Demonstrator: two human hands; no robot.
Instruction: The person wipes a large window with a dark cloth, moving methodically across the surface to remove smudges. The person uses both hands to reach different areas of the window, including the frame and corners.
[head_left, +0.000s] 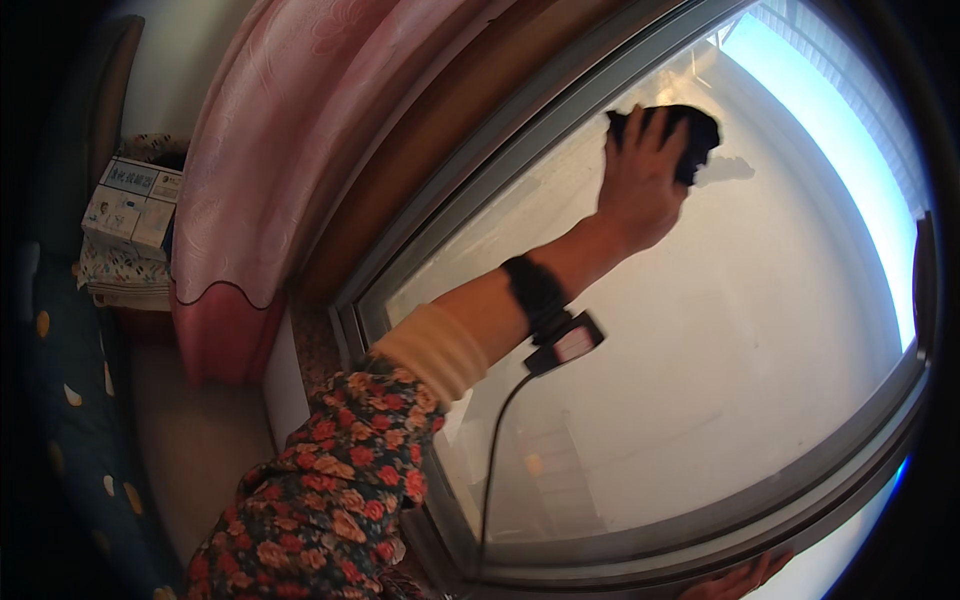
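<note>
My left hand (649, 176) presses a dark, bunched cloth (701, 135) flat against a window pane (720, 315), high up near its upper-left frame. Its fingers are spread over the cloth. A darker smeared patch shows on the glass beside the cloth. On the left wrist is a black strap (534, 289) with a small device (566, 343) from which a cable hangs. At the bottom edge only part of my right hand (739, 579) is visible, by the lower window frame (675, 559). Whether it grips the frame cannot be seen.
A pink curtain (255, 172) hangs left of the window, beside a brown wooden trim (420, 180). Further left, a printed box (127, 202) sits on folded patterned fabric (120, 262). Dark green patterned fabric (75, 450) lies along the left edge.
</note>
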